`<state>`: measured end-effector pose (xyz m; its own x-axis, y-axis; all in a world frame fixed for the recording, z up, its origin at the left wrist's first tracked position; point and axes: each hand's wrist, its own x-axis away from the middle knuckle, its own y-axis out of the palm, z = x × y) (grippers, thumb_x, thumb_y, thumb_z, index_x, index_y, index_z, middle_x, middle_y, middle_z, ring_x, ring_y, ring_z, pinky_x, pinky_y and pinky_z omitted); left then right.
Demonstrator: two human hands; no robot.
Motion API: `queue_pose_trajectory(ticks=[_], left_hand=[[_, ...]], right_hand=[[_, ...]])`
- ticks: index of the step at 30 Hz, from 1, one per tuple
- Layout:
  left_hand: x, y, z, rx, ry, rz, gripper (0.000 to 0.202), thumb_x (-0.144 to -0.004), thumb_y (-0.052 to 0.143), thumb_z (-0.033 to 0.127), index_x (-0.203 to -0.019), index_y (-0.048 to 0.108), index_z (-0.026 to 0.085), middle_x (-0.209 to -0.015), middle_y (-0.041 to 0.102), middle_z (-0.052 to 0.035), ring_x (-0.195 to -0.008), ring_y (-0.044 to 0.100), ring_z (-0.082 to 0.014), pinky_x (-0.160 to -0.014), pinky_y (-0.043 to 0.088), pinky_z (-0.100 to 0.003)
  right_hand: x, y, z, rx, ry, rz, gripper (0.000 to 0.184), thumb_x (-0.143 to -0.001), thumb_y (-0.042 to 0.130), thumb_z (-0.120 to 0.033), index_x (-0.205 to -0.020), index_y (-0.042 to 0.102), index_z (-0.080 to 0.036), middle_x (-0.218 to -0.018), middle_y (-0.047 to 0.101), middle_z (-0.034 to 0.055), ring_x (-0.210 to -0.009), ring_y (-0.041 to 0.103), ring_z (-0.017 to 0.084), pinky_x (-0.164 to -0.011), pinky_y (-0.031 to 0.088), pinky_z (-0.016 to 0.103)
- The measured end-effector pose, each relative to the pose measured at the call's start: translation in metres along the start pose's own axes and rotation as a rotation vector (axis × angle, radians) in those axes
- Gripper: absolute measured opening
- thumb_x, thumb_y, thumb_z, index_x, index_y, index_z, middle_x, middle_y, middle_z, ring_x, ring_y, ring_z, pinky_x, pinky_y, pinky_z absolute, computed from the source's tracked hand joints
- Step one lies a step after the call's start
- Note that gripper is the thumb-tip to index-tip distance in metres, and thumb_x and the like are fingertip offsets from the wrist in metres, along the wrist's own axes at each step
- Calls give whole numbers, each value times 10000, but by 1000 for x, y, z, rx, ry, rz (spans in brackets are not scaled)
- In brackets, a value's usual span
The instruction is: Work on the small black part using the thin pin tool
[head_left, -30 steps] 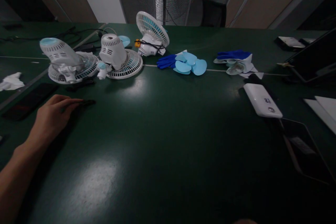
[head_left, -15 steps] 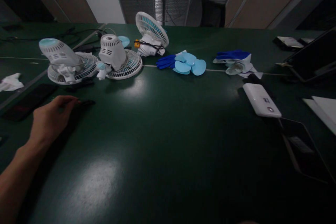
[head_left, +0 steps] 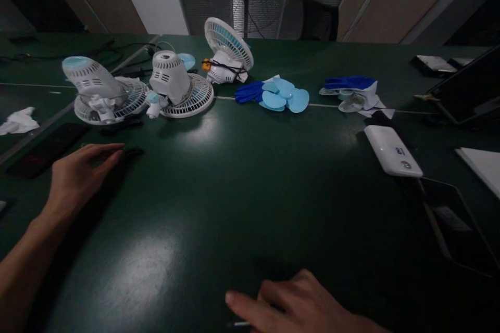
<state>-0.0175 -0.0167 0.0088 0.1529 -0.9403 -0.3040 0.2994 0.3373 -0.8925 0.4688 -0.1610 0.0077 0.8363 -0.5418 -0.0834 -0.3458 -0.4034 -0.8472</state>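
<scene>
My left hand (head_left: 80, 171) rests at the left of the table, its thumb and index finger slightly apart. Their tips are beside a small dark object (head_left: 134, 152), too dim to name. At the bottom edge is my right hand (head_left: 297, 304), with the index finger stretched out and the others curled. From under it a thin metal-shafted tool, like a screwdriver (head_left: 241, 324), sticks out to the left; its handle is hidden. Beyond my left hand lie two partly dismantled white fans, a left one (head_left: 94, 83) and a middle one (head_left: 170, 78), face down on their grilles.
A third fan (head_left: 228, 52) leans farther back. Light-blue fan blades (head_left: 285, 94) lie on blue gloves (head_left: 248, 92). More gloves (head_left: 351, 88), a white device (head_left: 392, 151) and a dark phone-like slab (head_left: 455, 221) are to the right. A dark flat slab (head_left: 47, 149) lies left.
My right hand has come into view from the bottom edge with the thin tool. The thumb and index finger of my left hand have parted from a pinch. The view has shifted slightly.
</scene>
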Motion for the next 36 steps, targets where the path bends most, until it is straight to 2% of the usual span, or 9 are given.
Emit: queue_pose_trajectory(ticks=[1, 6, 9, 12, 15, 20, 26, 29, 36], left_hand=[[1, 0, 2, 18, -11, 1, 506, -893, 595, 573, -1239, 723, 227, -1176, 749, -57, -966, 712, -233, -880, 533, -304], [6, -1, 13, 105, -80, -2, 512, -862, 652, 590, -1218, 734, 233, -1092, 768, -49, -903, 714, -227, -827, 533, -301], [7, 0, 22, 115, -7, -17, 480, -863, 655, 579, -1174, 742, 224, -1132, 751, -54, -938, 705, -224, -831, 530, -297], [7, 2, 28, 104, 70, -15, 442, -876, 636, 578, -1107, 751, 220, -1203, 723, -54, -1020, 691, -230, -932, 520, -312], [7, 4, 26, 105, 54, -31, 462, -874, 629, 591, -1123, 744, 219, -1190, 726, -57, -992, 689, -224, -956, 521, -321], [7, 4, 17, 98, 26, 6, 473, -871, 633, 592, -1157, 742, 231, -1177, 733, -55, -980, 678, -228, -934, 520, -320], [5, 1, 14, 70, -175, -77, 580, -824, 637, 663, -1215, 748, 250, -1059, 773, -45, -869, 702, -233, -743, 501, -284], [5, -2, 16, 107, -276, -102, 623, -794, 660, 690, -1226, 754, 251, -1039, 784, -53, -881, 707, -249, -686, 480, -275], [4, -7, 25, 231, -453, -107, 611, -735, 747, 645, -1192, 779, 241, -1115, 787, -83, -1042, 705, -324, -794, 527, -347]], right_hand=[[-4, 0, 1, -22, -21, 53, 434, -1115, 437, -388, -1529, 459, -261, -879, 773, -9, -586, 703, 137, -490, 487, 259], [-4, -6, -3, -89, 88, 22, 511, -1050, 576, -308, -1541, 445, -255, -1041, 797, 29, -788, 760, 172, -646, 577, 280], [-2, -11, -7, -73, 109, 6, 528, -1024, 625, -297, -1528, 471, -270, -1061, 800, 30, -790, 761, 177, -655, 591, 279], [-2, -13, -7, -61, 127, -4, 534, -1006, 648, -301, -1516, 493, -275, -1055, 802, 23, -781, 761, 181, -652, 600, 290], [-3, -10, -4, -71, 119, -18, 562, -987, 666, -293, -1519, 487, -275, -1058, 799, 21, -787, 763, 189, -648, 599, 299], [-5, -7, -1, -109, 98, -53, 577, -976, 665, -293, -1522, 482, -273, -1043, 799, 29, -758, 757, 172, -618, 561, 260], [-2, -10, -6, -75, 142, -25, 560, -969, 686, -293, -1499, 506, -295, -1087, 803, 34, -769, 772, 187, -636, 593, 275], [-1, -10, -6, -61, 144, -3, 542, -977, 679, -303, -1493, 516, -286, -1100, 804, 41, -781, 777, 193, -644, 613, 288], [-1, -6, -5, -67, 156, 9, 537, -967, 697, -326, -1477, 530, -310, -1104, 804, 30, -787, 781, 200, -655, 634, 312]])
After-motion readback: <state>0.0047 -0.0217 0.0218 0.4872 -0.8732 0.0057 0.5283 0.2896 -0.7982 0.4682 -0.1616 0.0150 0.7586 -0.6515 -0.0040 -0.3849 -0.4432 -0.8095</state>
